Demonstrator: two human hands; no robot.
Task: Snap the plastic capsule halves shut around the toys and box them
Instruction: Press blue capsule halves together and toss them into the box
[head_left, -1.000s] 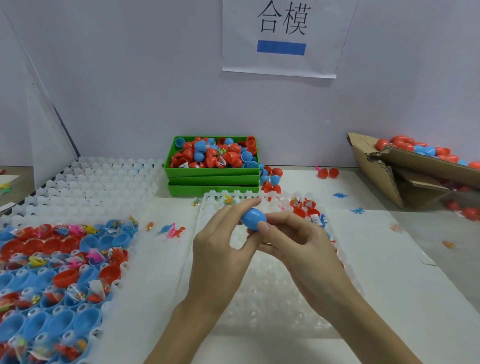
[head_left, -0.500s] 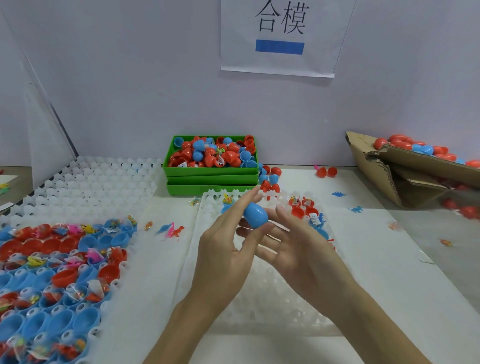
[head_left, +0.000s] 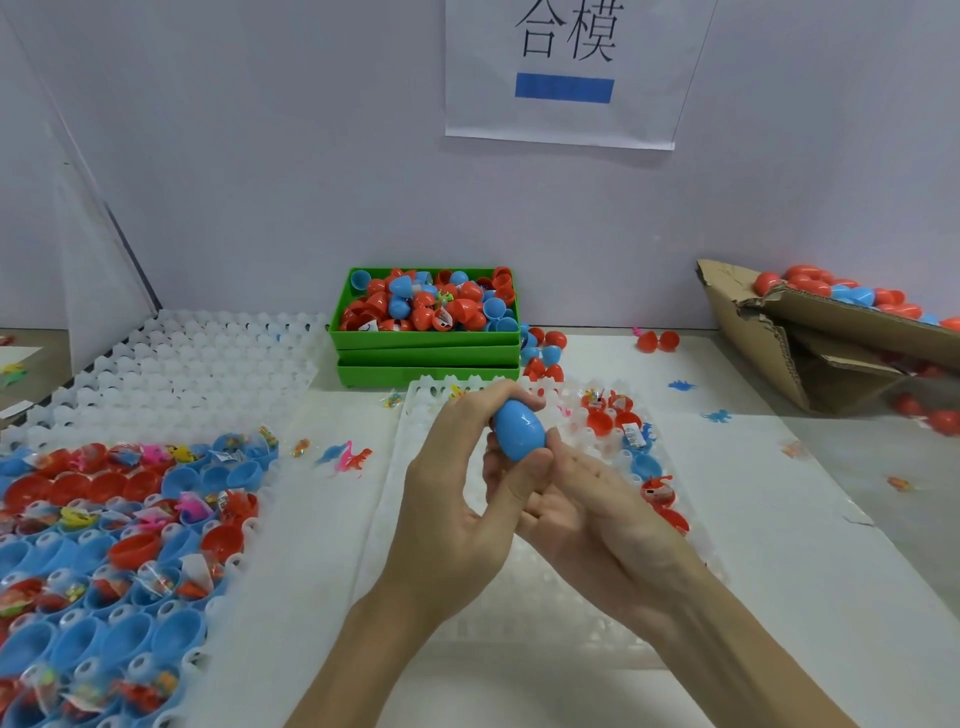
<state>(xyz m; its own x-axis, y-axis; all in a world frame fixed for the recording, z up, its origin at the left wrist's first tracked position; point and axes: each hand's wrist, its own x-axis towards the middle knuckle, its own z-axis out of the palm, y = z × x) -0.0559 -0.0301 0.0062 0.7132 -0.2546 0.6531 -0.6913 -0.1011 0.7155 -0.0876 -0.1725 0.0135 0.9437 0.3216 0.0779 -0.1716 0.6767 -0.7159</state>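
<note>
A closed blue egg-shaped capsule (head_left: 519, 429) stands upright between my hands, above the white dimpled tray (head_left: 524, 587). My left hand (head_left: 457, 493) grips it, fingers curled over its top and thumb pressed on its lower front. My right hand (head_left: 587, 499) lies palm up beneath it, fingers straight, touching the capsule's underside. Several red and blue capsule halves with bagged toys (head_left: 623, 421) sit in the tray's far right cells. The cardboard box (head_left: 831, 338) at the right holds closed red and blue capsules.
At left, a white tray (head_left: 156, 374) carries several blue and red halves with bagged toys (head_left: 104, 519). Stacked green bins (head_left: 426, 358) full of halves stand at the back. Loose small toys (head_left: 348, 457) and capsules (head_left: 657, 341) lie on the table.
The capsule turned from lying sideways to upright. My left hand's fingers closed over its top and the thumb came round its front, while my right hand opened flat beneath it.
</note>
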